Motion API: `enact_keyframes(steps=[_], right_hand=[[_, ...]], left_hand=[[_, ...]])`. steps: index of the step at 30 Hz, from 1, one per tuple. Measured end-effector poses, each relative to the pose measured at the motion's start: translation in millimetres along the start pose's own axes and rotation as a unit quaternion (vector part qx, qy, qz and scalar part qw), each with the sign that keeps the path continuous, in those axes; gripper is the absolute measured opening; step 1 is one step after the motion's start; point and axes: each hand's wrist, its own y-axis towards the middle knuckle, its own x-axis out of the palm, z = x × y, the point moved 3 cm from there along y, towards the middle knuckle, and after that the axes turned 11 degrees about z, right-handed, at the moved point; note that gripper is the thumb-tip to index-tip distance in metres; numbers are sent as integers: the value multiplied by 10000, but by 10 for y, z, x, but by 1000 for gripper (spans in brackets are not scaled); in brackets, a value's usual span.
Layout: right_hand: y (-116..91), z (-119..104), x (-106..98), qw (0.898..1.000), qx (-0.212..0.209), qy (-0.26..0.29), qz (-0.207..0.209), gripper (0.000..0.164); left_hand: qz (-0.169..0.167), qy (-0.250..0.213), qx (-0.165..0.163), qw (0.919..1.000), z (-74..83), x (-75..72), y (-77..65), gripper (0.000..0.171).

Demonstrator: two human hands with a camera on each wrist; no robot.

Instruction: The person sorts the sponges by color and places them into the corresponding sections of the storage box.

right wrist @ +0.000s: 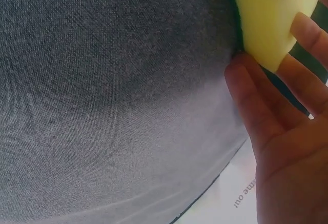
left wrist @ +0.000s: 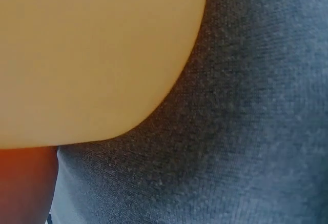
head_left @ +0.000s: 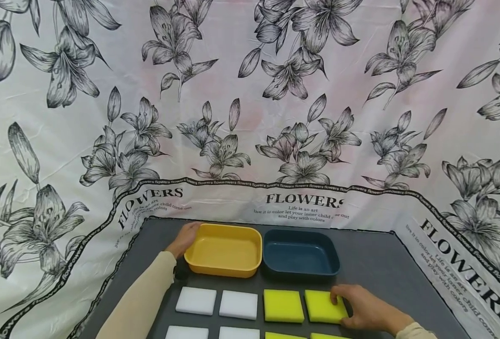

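Observation:
My left hand (head_left: 184,239) holds the left side of a yellow rectangular tub (head_left: 222,272) near its back corner. The tub's wall (left wrist: 97,60) fills much of the left wrist view, with a dark reddish bit of the hand at lower left. At the right end of the nearer row, my right hand (head_left: 363,307) grips a yellow sponge (head_left: 321,305) by its right side. In the right wrist view the fingers (right wrist: 253,93) are bent around the edges of that sponge (right wrist: 266,24).
A dark blue tub (head_left: 302,273) stands right beside the yellow one. Another yellow sponge (head_left: 282,306) and two white sponges (head_left: 196,301) share the row, with several more partly cut off below. A floral cloth (head_left: 224,202) hangs behind the grey table (head_left: 381,263).

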Motion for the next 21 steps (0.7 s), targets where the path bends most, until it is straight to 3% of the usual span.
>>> enact_keyframes(steps=[8, 16, 21], right_hand=[[5, -34, -57, 9997, 191, 103, -67, 35], [90, -170, -407, 9982, 400, 437, -121, 33], [287, -325, -674, 9990, 406, 65, 154, 36]], left_hand=[[59, 140, 64, 9999, -3, 38, 22, 52], [228, 310, 104, 9992, 18, 32, 13, 50], [251, 415, 220, 9986, 30, 33, -6, 51]])
